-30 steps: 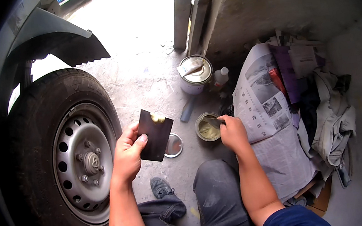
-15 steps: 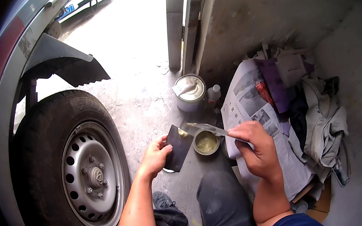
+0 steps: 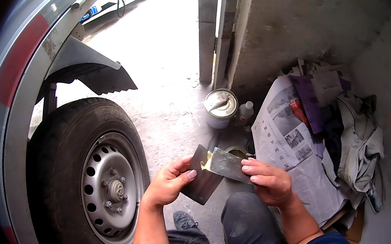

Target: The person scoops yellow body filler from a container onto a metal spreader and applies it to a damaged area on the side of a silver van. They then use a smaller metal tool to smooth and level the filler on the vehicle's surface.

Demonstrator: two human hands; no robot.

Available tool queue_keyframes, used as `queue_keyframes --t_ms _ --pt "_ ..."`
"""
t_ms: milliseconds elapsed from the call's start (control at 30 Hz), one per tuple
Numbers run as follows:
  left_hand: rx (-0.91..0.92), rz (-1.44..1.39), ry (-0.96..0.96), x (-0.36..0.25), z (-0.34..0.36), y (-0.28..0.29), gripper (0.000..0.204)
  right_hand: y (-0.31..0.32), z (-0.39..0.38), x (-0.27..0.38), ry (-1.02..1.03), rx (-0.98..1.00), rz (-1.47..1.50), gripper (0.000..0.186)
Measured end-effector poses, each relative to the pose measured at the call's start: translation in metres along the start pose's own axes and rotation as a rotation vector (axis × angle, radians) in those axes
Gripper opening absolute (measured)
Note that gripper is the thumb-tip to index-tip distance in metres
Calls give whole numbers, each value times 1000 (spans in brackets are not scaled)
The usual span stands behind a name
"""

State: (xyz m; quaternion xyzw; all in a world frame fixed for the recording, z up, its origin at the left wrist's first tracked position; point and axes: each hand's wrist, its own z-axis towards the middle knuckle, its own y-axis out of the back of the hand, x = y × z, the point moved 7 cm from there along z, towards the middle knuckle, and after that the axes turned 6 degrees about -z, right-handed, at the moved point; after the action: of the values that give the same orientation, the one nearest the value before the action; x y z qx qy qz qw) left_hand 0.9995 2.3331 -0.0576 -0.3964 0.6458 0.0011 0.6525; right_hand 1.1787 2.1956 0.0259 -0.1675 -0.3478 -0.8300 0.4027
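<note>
Left hand (image 3: 168, 182): grip clamped on black plate (image 3: 201, 186); right hand (image 3: 270, 181): grip clamped on scraper (image 3: 229, 165), yellowish paste (image 3: 206, 162) between both. Scraper partly hides open can (image 3: 236, 147); lidded can (image 3: 221, 113), bottle (image 3: 246, 111) beyond; newspaper (image 3: 278, 153) right, wheel (image 3: 115, 190) left.

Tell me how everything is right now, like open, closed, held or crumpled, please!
Dark plate: held in left hand, paste on its edge
Scraper: held in right hand, touching paste
Small tin: open, partly hidden
Big tin: lid on
White bottle: upright
Newspaper: spread out
Grey cloth: crumpled
Wheel: upright
</note>
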Motion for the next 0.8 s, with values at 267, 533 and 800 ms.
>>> queue_keyframes --t_ms 267,533,800 --pt "-41 120 8 -2 -5 -7 37 -21 8 -6 -7 106 -119 35" --pt "-55 147 -15 -10 -3 -10 37 -22 6 -35 19 177 -195 37" --pt "-268 43 -323 -33 -6 -20 32 1 -23 -78 -672 -441 769 39"
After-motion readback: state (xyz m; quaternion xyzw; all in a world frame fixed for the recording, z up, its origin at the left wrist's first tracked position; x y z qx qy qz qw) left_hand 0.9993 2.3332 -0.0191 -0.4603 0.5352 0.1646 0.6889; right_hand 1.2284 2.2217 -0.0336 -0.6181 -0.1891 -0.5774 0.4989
